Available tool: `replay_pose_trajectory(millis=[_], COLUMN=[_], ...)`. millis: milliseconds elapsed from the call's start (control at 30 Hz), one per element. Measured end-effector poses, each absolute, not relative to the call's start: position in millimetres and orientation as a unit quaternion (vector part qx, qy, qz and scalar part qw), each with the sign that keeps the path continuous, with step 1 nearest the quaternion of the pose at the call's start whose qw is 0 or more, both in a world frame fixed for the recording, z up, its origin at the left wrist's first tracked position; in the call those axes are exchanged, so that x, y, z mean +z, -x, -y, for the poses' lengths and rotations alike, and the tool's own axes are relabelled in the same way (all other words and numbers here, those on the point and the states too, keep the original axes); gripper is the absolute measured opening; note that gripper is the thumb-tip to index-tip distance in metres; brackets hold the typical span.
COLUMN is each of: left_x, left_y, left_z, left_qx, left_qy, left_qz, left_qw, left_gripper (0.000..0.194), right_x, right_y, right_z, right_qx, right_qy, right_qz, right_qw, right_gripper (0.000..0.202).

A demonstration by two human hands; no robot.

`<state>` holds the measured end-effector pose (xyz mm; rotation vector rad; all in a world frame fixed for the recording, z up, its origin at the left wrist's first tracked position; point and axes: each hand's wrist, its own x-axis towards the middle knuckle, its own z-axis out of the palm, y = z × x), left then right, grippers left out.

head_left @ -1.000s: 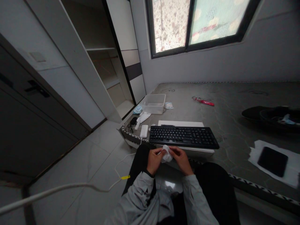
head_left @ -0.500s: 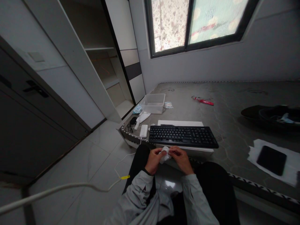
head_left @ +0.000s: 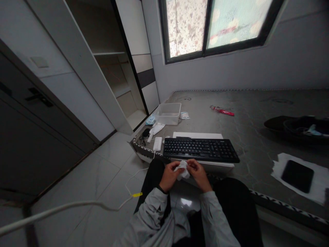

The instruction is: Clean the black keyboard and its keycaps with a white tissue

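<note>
pinching a crumpled white wad between my left hand and right hand, i have the fingers of both drawn in narrow on it, just in front of the black keyboard. the wad hangs above my lap, too bunched for me to tell its long axis or which way it points. the keyboard lies lengthwise from left to right on a white box at the bed edge. my fingertips partly cover the wad (cloth or tissue, i can't tell). over to the right, a dark object is cut off by the view's edge.
</note>
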<state>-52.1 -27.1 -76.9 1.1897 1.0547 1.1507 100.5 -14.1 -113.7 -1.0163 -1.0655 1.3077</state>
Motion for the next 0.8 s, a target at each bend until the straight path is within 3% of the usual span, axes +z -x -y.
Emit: replay_pose_trajectory(millis=[367, 800], left_x=[-68.2, -74.2], left_y=[52.0, 55.2], left_z=[32.3, 34.9], left_qx=[0.517, 0.437], left_qy=[-0.619, -0.701], left_qz=[-0.502, -0.533], left_qw=[0.313, 0.185], left_gripper=[0.011, 0.014], right_x=[-107.9, -101.1], right_y=[-99.4, -100.1], right_z=[17.5, 19.3], right_qx=[0.606, 0.596], right_qy=[0.403, 0.417], right_qz=[0.445, 0.497], right_qw=[0.522, 0.473], right_gripper=[0.04, 0.036])
